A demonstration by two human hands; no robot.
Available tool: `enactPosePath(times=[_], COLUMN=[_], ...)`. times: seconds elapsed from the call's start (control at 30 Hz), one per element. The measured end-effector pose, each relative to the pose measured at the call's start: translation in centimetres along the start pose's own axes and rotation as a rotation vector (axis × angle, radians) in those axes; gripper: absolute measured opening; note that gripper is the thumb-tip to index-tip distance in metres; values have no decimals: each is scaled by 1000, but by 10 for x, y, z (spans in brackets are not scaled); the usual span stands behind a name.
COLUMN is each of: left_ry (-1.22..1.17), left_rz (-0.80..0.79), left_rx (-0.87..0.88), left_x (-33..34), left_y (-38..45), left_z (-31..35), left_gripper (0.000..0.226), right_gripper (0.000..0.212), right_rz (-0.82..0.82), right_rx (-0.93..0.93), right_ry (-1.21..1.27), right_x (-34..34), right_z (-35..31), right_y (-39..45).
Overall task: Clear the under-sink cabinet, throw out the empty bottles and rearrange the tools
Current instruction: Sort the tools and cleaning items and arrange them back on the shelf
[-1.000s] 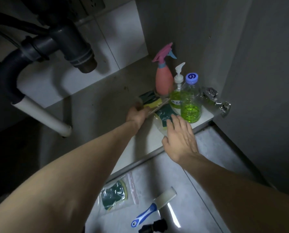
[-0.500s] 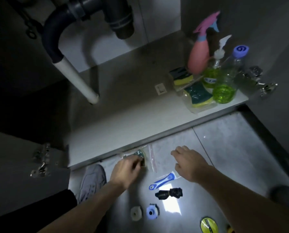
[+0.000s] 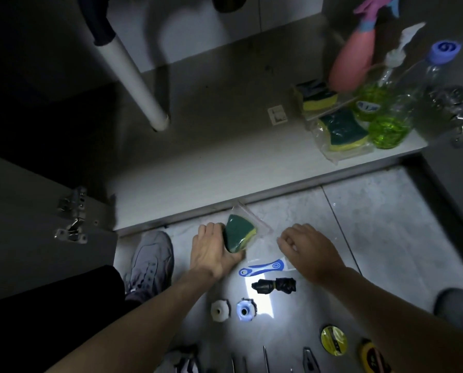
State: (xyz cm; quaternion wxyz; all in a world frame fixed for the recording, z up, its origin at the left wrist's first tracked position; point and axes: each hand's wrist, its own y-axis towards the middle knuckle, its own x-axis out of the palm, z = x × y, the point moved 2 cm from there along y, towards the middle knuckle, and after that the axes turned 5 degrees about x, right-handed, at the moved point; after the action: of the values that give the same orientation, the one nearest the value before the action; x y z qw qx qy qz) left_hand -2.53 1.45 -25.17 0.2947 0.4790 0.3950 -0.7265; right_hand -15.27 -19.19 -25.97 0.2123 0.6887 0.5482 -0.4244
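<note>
Head view, looking down at floor and open cabinet. Left hand (image 3: 216, 251) grips a bagged sponge (image 3: 239, 236) on the floor tiles (image 3: 372, 211), fingers curled round its left edge; the clear bag's corner sticks up toward the cabinet lip. Grip looks like a pick-up, probably to carry it to the other sponges. Right hand (image 3: 309, 249) hovers just beside, fingers loosely curled, holding nothing; likely ready to steady the bag or take the scraper (image 3: 264, 267) lying under it.

Cabinet floor (image 3: 211, 157), right front corner: a tight cluster, seemingly the kept cleaning goods.
- pink sprayer (image 3: 352, 63), contents not visible through the opaque body
- pump bottle (image 3: 372, 100), green liquid in the lower part
- capped bottle (image 3: 402, 122), clear, green liquid at the bottom only
- loose sponge (image 3: 316, 96) at the back; second bagged sponge (image 3: 342, 130) at the front edge

Blurred, so exact levels uncertain. None looks empty.

Floor in front, laid in loose rows as if sorted: black bundle (image 3: 274, 285), white fitting (image 3: 220, 310), blue fitting (image 3: 245, 309), yellow tape roll (image 3: 333, 340), tool tips along the bottom edge, too cropped to name. Judgement: tools not yet returned to the cabinet.
</note>
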Motion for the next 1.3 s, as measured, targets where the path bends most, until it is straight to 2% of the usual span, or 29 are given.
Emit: enactPosePath(times=[0.13, 0.2, 0.3, 0.43, 0.47, 0.5, 0.6, 0.7, 0.77, 0.8, 0.87, 1.0, 1.1, 1.2, 1.3], left_ry=[-43, -61, -162, -436, -488, -537, -664, -851, -935, -926, -887, -650, -544, -398, -207], left_rz=[56, 42, 80, 152, 137, 123, 133, 139, 122, 122, 133, 157, 146, 13, -229], left_rx=[124, 205, 243, 259, 214, 164, 48, -105, -133, -113, -86, -42, -47, -53, -11], left_x=[-12, -21, -47, -82, -88, -92, -98, -97, -94, -94, -98, -110, -103, -78, -46], left_y=[-6, -9, -4, 15, 22, 29, 52, 72, 80, 82, 81, 57, 27, -9, -41], left_z=[25, 38, 52, 59, 59, 60, 61, 65, 70, 71, 70, 51, 29, 6, -10], left_gripper=[67, 72, 81, 98, 96, 83, 25, 21, 13, 9, 15, 31, 28, 16, 15], right_gripper=[39, 34, 25, 15, 14, 13, 25, 48, 42, 37, 37, 64, 87, 86, 79], right_rz=[-147, -108, 36, 217, 236, 242, 246, 390, 387, 344, 264, 239, 194, 161, 192], right_rx=[226, 304, 228, 86, 79, 74, 149, 310, 331, 305, 220, 74, 72, 131, 157], right_ry=[334, 423, 346, 285, 288, 287, 339, 379, 302, 259, 167, -32, -182, -236, -194], right_x=[-10, -21, -52, -105, -115, -123, -135, -134, -124, -118, -110, -105, -94, -82, -80], right_z=[-22, -30, -38, -45, -47, -48, -54, -55, -53, -52, -51, -64, -75, -81, -83], right_y=[15, 22, 35, 64, 72, 81, 106, 117, 118, 118, 117, 115, 116, 117, 116])
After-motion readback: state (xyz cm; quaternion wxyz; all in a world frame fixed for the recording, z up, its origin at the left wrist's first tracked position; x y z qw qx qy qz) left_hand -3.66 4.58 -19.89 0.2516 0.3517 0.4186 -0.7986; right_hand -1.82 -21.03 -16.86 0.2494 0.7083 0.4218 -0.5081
